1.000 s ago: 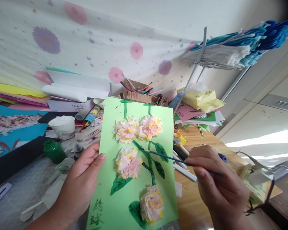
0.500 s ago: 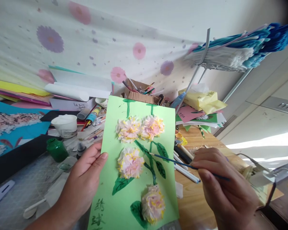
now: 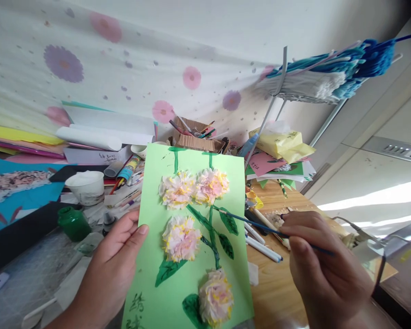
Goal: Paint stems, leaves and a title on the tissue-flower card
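Observation:
My left hand (image 3: 111, 269) grips the left edge of a light green card (image 3: 150, 219), thumb on its front. On the card sit several ruffled paper flowers (image 3: 181, 240) in pale pink and white with yellow edges, among painted dark green stems and leaves (image 3: 228, 221). Dark handwritten characters run down its lower left. In my right hand (image 3: 325, 260), a thin blue paintbrush (image 3: 256, 224) is pinched between fingers and thumb. The brush tip is at the painted stem below the upper right flower; whether it touches the card I cannot tell.
Left of the card stand a green paint bottle (image 3: 73, 224) and a white cup (image 3: 85, 187). A cardboard box (image 3: 195, 141) of pencils is behind. White pens (image 3: 265, 249) lie on the wooden table (image 3: 274, 292) at right. Blue and white pipe cleaners (image 3: 329, 75) hang above.
The brush tip has moved up and right along the painted stem. My view has shifted slightly, so most things appear further left and a little lower.

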Tool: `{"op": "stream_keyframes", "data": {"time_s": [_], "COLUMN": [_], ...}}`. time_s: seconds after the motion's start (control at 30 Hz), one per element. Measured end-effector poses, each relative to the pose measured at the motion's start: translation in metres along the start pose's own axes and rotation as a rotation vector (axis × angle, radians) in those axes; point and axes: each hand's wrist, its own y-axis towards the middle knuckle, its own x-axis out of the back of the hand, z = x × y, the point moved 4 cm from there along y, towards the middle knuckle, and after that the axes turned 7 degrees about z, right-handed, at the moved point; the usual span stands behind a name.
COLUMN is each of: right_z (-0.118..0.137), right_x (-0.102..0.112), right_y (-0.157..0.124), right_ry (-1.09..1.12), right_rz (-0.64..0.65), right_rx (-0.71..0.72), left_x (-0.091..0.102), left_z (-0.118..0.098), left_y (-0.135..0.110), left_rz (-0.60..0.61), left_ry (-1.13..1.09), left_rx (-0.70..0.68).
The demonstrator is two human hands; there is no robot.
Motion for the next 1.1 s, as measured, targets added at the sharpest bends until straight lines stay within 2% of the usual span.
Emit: {"op": "stream_keyframes", "data": {"time_s": [0.2,0.37,0.53,0.73,0.93,1.0,1.1], "right_z": [0.002,0.002,0.002,0.000,0.000,-0.003,-0.015], "right_x": [-0.008,-0.007,-0.007,-0.007,-0.006,-0.004,-0.001], "right_y": [0.001,0.002,0.005,0.004,0.003,0.000,-0.007], "right_ry": [0.011,-0.030,-0.024,-0.086,-0.013,0.042,0.201], "right_rz": [0.072,0.022,0.072,-0.014,0.053,-0.022,-0.266], "right_rx": [-0.013,0.009,0.021,0.018,-0.010,-0.051,-0.176], "left_x": [0.001,-0.003,0.001,-0.001,-0.001,0.000,0.002], "left_z": [0.000,-0.003,-0.002,-0.003,-0.004,-0.003,-0.003], "left_y": [-0.002,-0.001,-0.001,-0.003,-0.003,-0.003,-0.002], "left_rz": [-0.034,-0.038,-0.037,-0.018,-0.019,-0.027,-0.053], "left_ry": [-0.019,-0.022,-0.018,-0.056,-0.043,-0.042,-0.044], "left_rx": [0.021,0.015,-0.001,0.053,0.025,0.039,0.073]}}
